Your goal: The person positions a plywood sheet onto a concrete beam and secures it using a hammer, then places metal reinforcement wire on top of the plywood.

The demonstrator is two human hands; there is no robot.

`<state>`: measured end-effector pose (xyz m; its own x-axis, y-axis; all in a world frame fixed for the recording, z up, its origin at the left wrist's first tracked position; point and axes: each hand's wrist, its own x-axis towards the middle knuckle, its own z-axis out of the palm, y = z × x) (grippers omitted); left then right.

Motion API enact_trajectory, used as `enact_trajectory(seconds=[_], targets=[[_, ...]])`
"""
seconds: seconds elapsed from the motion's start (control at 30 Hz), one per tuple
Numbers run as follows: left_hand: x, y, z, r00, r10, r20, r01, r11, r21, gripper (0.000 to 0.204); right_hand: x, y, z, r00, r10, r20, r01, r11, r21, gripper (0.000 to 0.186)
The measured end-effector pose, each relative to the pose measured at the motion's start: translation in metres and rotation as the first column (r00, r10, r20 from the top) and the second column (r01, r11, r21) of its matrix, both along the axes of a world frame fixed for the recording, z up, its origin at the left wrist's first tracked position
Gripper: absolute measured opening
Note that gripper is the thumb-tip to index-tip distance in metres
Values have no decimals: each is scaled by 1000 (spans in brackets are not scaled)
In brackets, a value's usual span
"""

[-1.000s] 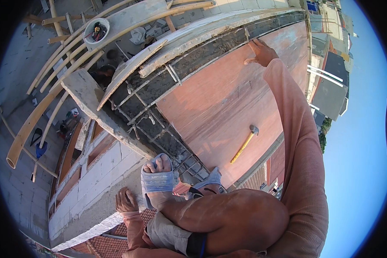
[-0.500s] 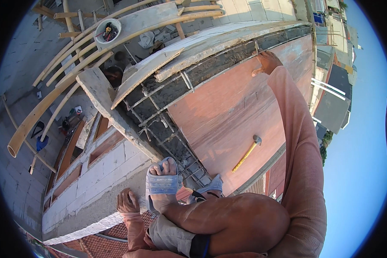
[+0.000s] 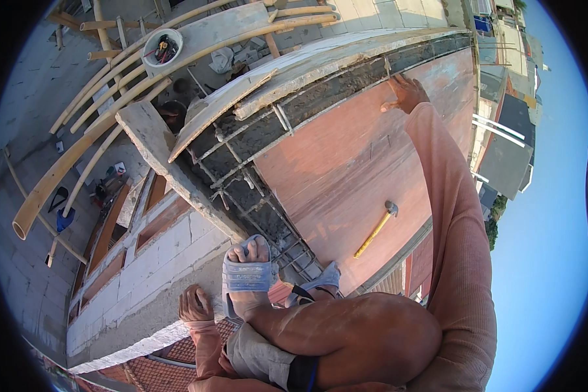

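My right hand [image 3: 404,93] reaches to the far edge of the pink panel [image 3: 333,170], fingers spread and slightly bent beside the steel rebar cage [image 3: 238,163] in a dark formwork trench. A yellow-handled hammer [image 3: 374,230] lies on the panel, below that hand. My left hand [image 3: 194,303] rests with loosely bent fingers on the grey wall top [image 3: 137,343], beside my sandalled foot [image 3: 248,276]. Weathered boards [image 3: 170,170] line the trench.
Bamboo poles [image 3: 29,212] cross above the floor below at upper left, near a white bucket of tools [image 3: 162,48]. A part-hidden person [image 3: 173,114] is below the boards. Red roof tiles [image 3: 130,372] lie below; buildings [image 3: 503,140] and sky are at right.
The view has shifted, so the scene sits slightly lower and further right than a second ago. My right hand's fingers are a little more bent at the panel edge.
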<state>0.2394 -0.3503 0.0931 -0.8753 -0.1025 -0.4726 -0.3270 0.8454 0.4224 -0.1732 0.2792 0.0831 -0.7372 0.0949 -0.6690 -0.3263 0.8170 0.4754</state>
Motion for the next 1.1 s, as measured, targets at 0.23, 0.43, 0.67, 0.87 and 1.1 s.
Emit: enact_trajectory(seconds=[0.23, 0.43, 0.67, 0.87, 1.1], targets=[[10, -4, 7, 1000, 7, -16, -8, 1000, -8, 17, 24, -20, -2, 997, -25, -69, 24, 1000, -13, 93], [18, -9, -11, 999, 7, -48, -7, 1000, -7, 15, 92, -25, 9, 910, -200, -363, 89, 950, -299, 59], [31, -12, -5, 996, 58, -75, -61, 997, -40, 11, 201, -173, 2, 880, -289, -377, -53, 729, -682, 45], [28, -11, -7, 995, 33, -98, -36, 999, -35, 13, 269, -257, -18, 859, -356, -367, -23, 690, -723, 61], [41, -18, -10, 979, 83, -188, -93, 995, -45, 10, 254, -250, 5, 986, -159, -57, 108, 854, -510, 90]])
